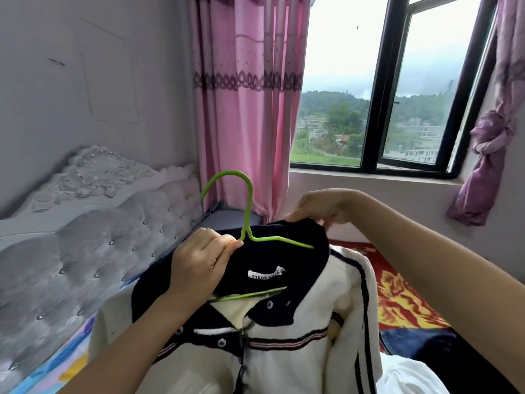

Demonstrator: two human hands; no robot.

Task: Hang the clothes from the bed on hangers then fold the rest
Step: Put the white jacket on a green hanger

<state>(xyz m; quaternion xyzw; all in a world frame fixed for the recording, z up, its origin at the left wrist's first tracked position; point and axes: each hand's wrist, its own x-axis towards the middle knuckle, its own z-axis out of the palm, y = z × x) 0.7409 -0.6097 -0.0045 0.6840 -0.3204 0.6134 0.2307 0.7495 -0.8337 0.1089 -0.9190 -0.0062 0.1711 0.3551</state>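
A white jacket (287, 354) with a dark navy collar and striped trim hangs in front of me, held up over the bed. A green wire hanger (246, 206) sits inside its neck, hook pointing up; one shoulder bar lies across the collar and its bottom bar peeks out below the label. My left hand (200, 260) pinches the hanger just below the hook, against the collar. My right hand (315, 207) grips the collar's top right edge. The jacket's lower part runs out of the frame.
A grey tufted headboard (85, 228) fills the left. Pink curtains (247, 109) hang behind, beside a window (377, 89). A red-and-yellow bedspread (403, 300), blue denim (414, 339) and a white garment (409, 376) lie at the right.
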